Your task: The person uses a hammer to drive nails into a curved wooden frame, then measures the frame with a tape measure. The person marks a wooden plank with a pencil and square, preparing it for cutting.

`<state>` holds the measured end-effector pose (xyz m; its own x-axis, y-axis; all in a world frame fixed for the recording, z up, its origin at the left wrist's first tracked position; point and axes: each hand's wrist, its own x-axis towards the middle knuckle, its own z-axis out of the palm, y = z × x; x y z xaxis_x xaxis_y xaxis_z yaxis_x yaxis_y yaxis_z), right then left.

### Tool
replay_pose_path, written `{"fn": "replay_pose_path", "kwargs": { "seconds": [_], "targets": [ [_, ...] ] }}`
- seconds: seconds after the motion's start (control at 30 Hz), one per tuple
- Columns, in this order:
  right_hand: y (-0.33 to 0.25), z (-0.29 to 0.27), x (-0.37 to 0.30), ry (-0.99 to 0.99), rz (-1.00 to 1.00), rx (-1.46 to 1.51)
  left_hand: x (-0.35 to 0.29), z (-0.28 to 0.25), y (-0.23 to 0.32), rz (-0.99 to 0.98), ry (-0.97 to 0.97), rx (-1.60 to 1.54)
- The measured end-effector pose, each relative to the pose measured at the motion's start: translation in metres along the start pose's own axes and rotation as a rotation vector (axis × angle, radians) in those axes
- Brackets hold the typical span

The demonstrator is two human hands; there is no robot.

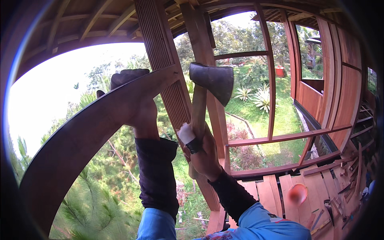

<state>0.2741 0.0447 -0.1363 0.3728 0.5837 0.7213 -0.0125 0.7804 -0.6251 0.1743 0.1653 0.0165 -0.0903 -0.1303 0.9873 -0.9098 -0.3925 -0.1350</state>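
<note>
My left hand grips a long curved wooden board from below, its dark-looking fingers hooked over the upper edge. The board's narrow end lies against a grooved wooden post, and a small nail shows near that end. In my right hand is a hatchet, its dark metal head up and its wooden handle wrapped by my fingers. A white wrapping with a black band covers what looks like my right thumb. The hatchet head is just right of the board's end and appears apart from it.
A second post and open window frames stand ahead and right. Beyond an open side are trees and grass. On the plank floor are an orange-rimmed round object, loose timber and tools. Panelled walls rise at right.
</note>
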Motion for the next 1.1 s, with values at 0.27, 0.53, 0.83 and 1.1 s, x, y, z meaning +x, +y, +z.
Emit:
{"fn": "replay_pose_path", "kwargs": {
  "seconds": [0.27, 0.53, 0.83, 1.1],
  "targets": [
    [0.012, 0.002, -0.018, 0.08, -0.134, 0.737, 0.002, 0.013, -0.002, 0.034, 0.191, 0.131],
    [0.023, 0.009, 0.007, -0.06, -0.088, -0.215, -0.002, 0.012, 0.004, -0.017, 0.18, -0.006],
    [-0.083, -0.014, -0.02, 0.105, -0.916, 0.518, -0.001, -0.013, 0.002, -0.042, -0.005, -0.055],
    [-0.013, 0.003, 0.01, 0.119, 0.032, 0.26, -0.001, -0.008, -0.004, -0.01, 0.017, 0.081]
  ]
}}
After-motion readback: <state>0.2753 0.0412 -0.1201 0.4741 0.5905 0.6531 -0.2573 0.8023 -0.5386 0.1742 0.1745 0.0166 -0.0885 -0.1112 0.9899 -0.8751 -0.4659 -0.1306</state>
